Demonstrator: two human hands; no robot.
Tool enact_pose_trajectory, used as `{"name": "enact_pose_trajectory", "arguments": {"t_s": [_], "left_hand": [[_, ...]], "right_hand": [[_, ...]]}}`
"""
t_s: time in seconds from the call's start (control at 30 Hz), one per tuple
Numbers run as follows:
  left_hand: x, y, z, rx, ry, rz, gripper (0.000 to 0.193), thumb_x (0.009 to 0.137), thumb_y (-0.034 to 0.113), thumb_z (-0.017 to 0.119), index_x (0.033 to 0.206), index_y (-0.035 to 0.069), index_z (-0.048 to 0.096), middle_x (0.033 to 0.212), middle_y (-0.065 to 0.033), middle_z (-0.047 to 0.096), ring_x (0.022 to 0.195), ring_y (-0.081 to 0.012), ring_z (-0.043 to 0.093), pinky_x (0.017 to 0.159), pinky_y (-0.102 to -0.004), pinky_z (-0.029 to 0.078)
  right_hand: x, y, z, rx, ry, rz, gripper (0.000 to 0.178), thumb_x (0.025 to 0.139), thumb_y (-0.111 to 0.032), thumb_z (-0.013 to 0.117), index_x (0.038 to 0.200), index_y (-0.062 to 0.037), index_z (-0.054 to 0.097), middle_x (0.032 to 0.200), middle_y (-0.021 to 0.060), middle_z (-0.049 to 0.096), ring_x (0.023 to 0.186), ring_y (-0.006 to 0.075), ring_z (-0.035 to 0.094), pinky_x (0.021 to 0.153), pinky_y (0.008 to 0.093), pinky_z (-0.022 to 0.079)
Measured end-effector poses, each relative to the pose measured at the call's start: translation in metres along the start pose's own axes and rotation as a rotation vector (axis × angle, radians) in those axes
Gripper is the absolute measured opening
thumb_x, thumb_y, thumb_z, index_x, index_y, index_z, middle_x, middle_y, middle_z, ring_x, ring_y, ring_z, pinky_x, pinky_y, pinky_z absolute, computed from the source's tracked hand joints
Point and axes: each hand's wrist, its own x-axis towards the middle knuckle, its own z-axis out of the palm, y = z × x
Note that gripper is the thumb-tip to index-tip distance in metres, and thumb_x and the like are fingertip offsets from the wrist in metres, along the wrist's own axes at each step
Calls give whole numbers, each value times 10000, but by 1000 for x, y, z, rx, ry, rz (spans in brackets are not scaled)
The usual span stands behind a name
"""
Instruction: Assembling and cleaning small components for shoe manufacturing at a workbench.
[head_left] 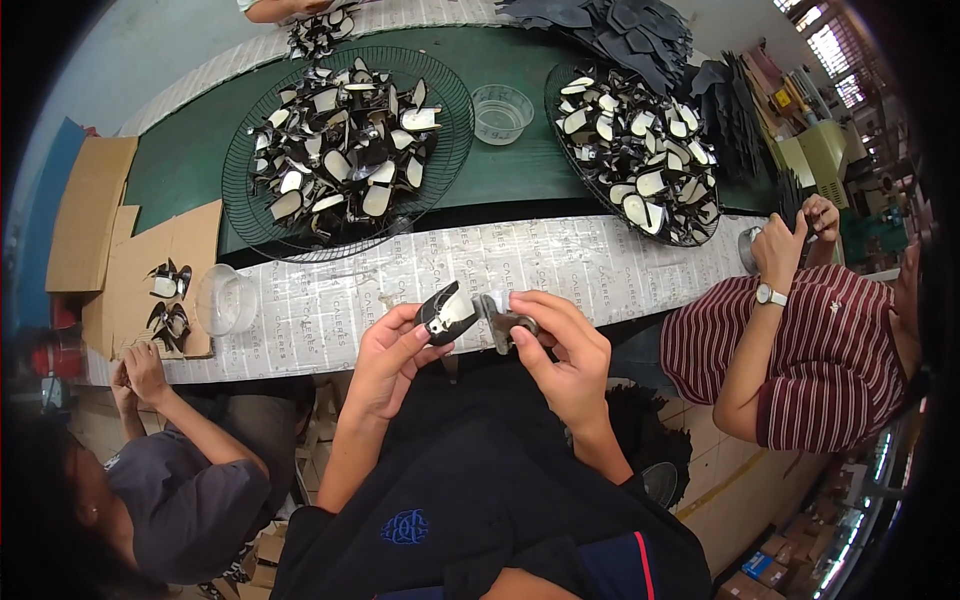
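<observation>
In front of my chest, my left hand (385,360) grips a small black piece with a cream-white inner face (457,309); it looks like a shoe-upper part. A small pale fitting shows at its lower end. My right hand (568,362) is closed around a grey metal hand tool (497,326), whose exact kind I cannot make out. The tool's near end is close beside the black piece; whether they touch is unclear. Something white shows at my right fingertips. Both hands are above the near edge of the paper-covered tabletop (330,330).
Ahead stand two black wire baskets (237,200) (562,150) heaped with similar pieces, a clear plastic tub (503,114) between them. Another clear tub (227,302) stands beside cardboard (190,240) at left. Co-workers sit close on my left (190,500) and right (790,350). Dark sheets (640,40) pile at the back.
</observation>
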Motion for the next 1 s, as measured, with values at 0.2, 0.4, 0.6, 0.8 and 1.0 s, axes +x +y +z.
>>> {"name": "enact_pose_trajectory", "arguments": {"t_s": [0.2,0.4,0.6,0.8,1.0], "left_hand": [[1,-1,3,17,5,14,172,944,58,589,1103,-1,556,1056,-87,656,977,-149,647,896,-339,563],[0,-1,5,28,43,19,149,943,61,596,1075,5,558,1032,-80,655,962,-148,649,900,-336,564],[0,-2,4,37,50,17,150,945,81,604,1070,11,560,1036,-82,656,963,-149,650,898,-337,561],[2,-4,4,35,56,3,153,951,95,601,1074,15,560,1039,-87,660,970,-148,651,898,-339,558],[2,-4,3,32,57,4,151,954,98,598,1076,17,562,1038,-85,663,973,-146,651,899,-340,558]], "right_hand": [[-1,-4,12,-14,-90,-66,280,823,15,709,1100,20,671,1126,151,643,918,225,677,759,298,569],[-1,4,21,-93,-77,-233,294,807,4,721,1095,11,663,1108,159,635,921,286,671,771,332,557],[1,9,16,-288,-6,-299,290,802,13,716,1088,8,662,1111,159,630,836,290,680,689,330,565],[1,5,14,-294,0,-304,299,802,8,720,1095,2,661,1118,154,628,835,282,678,685,327,565],[-1,8,17,-298,-58,-307,303,802,9,719,1098,4,655,1119,158,625,798,278,680,662,329,565]]}}
